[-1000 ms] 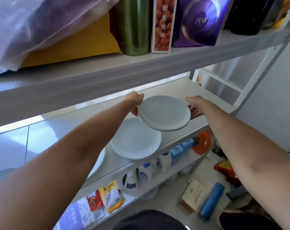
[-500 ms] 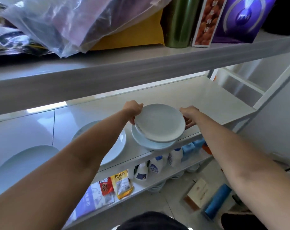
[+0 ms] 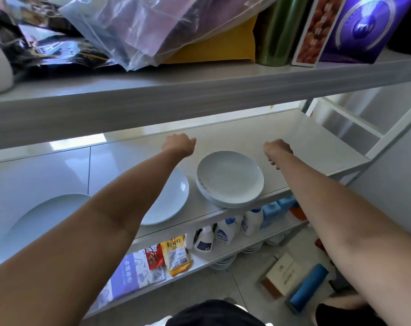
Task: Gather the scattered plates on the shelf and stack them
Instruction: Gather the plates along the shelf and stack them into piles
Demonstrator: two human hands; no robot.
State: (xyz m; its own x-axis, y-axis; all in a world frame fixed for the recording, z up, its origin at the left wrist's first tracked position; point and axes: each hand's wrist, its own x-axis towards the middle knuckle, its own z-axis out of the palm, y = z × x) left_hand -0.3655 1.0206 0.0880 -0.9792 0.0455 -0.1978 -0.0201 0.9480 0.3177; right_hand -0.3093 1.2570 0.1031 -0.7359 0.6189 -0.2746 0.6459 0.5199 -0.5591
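White shelf in the frame's centre — the small plate we carried now lies on the stack at its front edge. Our left hand and right hand have let go, loosely curled, empty — a wide plate and a far plate at left remain.

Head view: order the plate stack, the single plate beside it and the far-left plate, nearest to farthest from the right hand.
1. Plate stack, just left of the right hand.
2. Single plate, left of the stack.
3. Far-left plate, at the picture's left edge.
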